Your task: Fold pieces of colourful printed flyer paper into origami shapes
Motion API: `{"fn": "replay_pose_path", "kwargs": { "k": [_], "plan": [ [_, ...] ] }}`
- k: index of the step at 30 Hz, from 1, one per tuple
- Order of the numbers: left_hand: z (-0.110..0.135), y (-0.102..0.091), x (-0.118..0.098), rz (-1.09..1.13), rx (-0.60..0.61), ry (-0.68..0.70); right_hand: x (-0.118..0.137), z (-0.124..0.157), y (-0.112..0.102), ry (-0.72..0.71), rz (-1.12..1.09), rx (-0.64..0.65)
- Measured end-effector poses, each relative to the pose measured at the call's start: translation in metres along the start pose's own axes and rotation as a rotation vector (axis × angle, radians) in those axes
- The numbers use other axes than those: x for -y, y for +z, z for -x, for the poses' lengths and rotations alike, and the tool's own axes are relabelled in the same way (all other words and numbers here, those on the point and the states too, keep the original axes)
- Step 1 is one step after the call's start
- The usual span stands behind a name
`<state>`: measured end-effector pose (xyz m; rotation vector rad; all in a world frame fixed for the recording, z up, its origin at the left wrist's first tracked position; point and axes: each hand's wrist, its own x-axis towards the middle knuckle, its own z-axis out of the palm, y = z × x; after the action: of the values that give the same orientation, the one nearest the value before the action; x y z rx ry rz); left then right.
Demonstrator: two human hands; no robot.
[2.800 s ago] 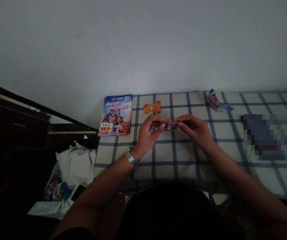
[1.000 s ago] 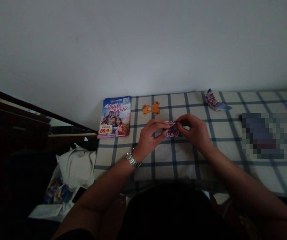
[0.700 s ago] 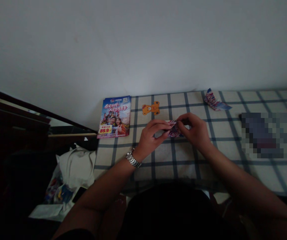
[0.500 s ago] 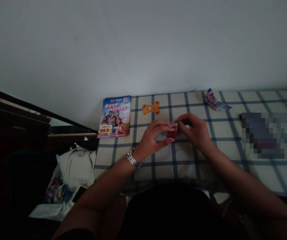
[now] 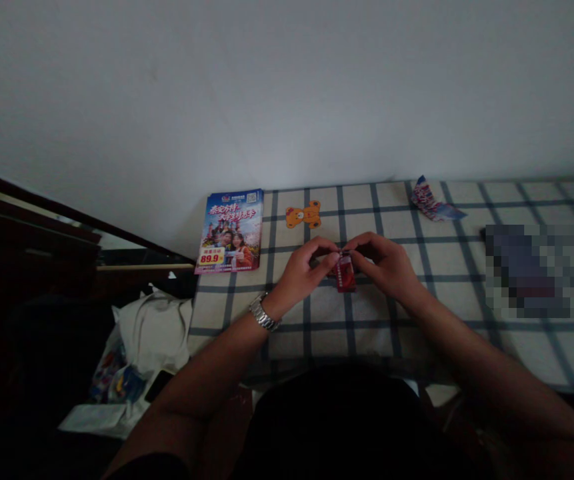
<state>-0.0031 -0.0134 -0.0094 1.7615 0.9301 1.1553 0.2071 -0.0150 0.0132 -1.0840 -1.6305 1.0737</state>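
Over the middle of the checked cloth, my left hand (image 5: pixel 311 267) and my right hand (image 5: pixel 384 263) meet at the fingertips. Between them is a small red piece of folded printed paper (image 5: pixel 347 277), hanging down below the fingers with white markings along its left edge. Both hands pinch its top edge with thumb and forefinger. A silver watch (image 5: pixel 265 313) is on the left wrist. Just beyond the hands lies a flat orange bear figure (image 5: pixel 303 215). How the paper is folded is too small to make out.
A stack of printed flyers (image 5: pixel 230 233) lies on the left end of the checked cloth (image 5: pixel 287 340). Toward the back right is a crumpled printed sheet (image 5: pixel 434 203). A blurred-out dark object (image 5: pixel 529 270) lies at the right. White bags (image 5: pixel 154 330) stand below the left edge.
The red folded paper has turned and now hangs lower from the fingertips. Both hands have come together at its top edge, the left thumb moving up from below.
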Motion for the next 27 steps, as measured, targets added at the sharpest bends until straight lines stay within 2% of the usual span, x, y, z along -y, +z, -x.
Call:
{"fn": "replay_pose_path", "kwargs": {
  "k": [15, 18, 27],
  "plan": [
    [0.0002, 0.0017, -0.0033, 0.126, 0.043, -0.071, -0.0016, 0.0001, -0.0032, 0.016, -0.026, 0.019],
    [0.0001, 0.0017, -0.0013, 0.147, 0.026, -0.075, -0.0024, -0.0006, -0.0035, 0.040, -0.063, 0.037],
    [-0.0006, 0.0004, -0.0039, 0.108, -0.002, -0.116, -0.0017, -0.0012, -0.0024, 0.034, 0.010, 0.049]
  ]
}}
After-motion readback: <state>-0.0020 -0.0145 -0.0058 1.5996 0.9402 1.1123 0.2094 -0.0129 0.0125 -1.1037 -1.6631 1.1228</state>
